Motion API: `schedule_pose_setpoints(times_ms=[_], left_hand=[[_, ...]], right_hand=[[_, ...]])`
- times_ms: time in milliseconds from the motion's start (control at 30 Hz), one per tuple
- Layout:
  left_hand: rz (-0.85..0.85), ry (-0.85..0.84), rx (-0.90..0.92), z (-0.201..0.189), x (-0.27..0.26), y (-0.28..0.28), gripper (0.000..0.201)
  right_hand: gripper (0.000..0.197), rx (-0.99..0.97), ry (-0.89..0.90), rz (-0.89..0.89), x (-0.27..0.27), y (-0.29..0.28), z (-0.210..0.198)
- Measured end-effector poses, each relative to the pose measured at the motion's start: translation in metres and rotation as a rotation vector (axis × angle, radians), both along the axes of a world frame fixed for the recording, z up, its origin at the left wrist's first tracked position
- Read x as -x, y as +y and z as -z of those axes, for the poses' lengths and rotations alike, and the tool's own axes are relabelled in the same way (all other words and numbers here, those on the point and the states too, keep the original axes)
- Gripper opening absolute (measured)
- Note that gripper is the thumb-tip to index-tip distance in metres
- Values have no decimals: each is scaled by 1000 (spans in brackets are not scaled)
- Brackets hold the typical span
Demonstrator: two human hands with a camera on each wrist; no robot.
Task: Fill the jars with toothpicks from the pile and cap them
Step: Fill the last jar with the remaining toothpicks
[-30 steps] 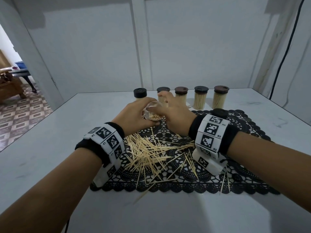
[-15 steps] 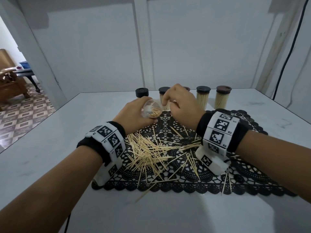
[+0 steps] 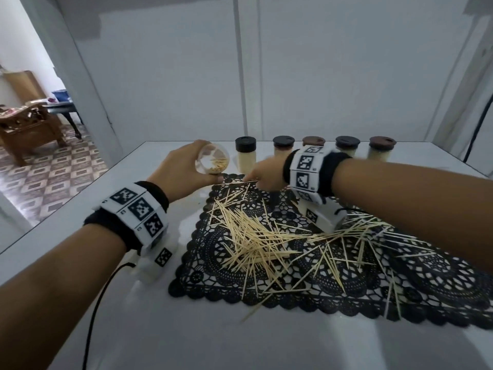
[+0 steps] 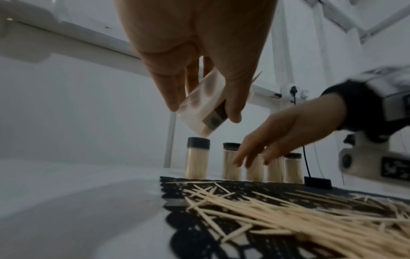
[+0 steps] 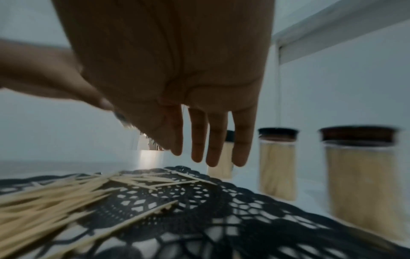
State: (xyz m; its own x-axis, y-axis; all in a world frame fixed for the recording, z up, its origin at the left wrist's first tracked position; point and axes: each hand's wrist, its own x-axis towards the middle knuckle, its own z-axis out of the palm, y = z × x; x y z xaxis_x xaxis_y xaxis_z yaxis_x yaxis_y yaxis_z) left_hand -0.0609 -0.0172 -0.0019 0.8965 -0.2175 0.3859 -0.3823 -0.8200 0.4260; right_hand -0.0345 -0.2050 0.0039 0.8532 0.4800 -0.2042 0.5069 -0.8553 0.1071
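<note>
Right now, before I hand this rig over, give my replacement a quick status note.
Left hand grips the open jar, tilted, only partly filled.
Right hand is open, fingers straight, reaching down over the far edge of the black lace mat, holding nothing.
Toothpick pile lies loose on the mat.
Done: five capped jars stand full in a row behind the mat.
Left: finish filling the held jar, then cap it; a loose black cap lies by the row.

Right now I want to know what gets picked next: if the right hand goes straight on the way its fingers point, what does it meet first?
Probably the loose toothpicks at the black lace mat's far edge; the right hand points down there, fingers straight.
</note>
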Motion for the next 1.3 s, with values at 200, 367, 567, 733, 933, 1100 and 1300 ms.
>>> schedule_pose_setpoints(times_ms=[200, 367, 567, 733, 933, 1100, 1300], left_hand=[[-2, 19, 34, 6, -3, 16, 61], [-13, 17, 65, 8, -10, 23, 58], [-31, 8, 105, 8, -12, 22, 55], [-20, 3, 102, 10, -13, 18, 58], [-8, 3, 97, 12, -12, 12, 59], [-21, -20, 101, 14, -13, 10, 58], [-49, -33, 96, 14, -14, 10, 61]], right_hand=[[38, 302, -30, -54, -37, 34, 21], [33, 119, 47, -73, -44, 42, 21], [38, -78, 101, -174, -23, 33, 21], [32, -76, 180, -241, 4, 18, 16], [32, -30, 249, -220, 28, 1, 2], [34, -122, 91, -239, 23, 20, 10], [46, -5, 145, -376, 28, 48, 27]])
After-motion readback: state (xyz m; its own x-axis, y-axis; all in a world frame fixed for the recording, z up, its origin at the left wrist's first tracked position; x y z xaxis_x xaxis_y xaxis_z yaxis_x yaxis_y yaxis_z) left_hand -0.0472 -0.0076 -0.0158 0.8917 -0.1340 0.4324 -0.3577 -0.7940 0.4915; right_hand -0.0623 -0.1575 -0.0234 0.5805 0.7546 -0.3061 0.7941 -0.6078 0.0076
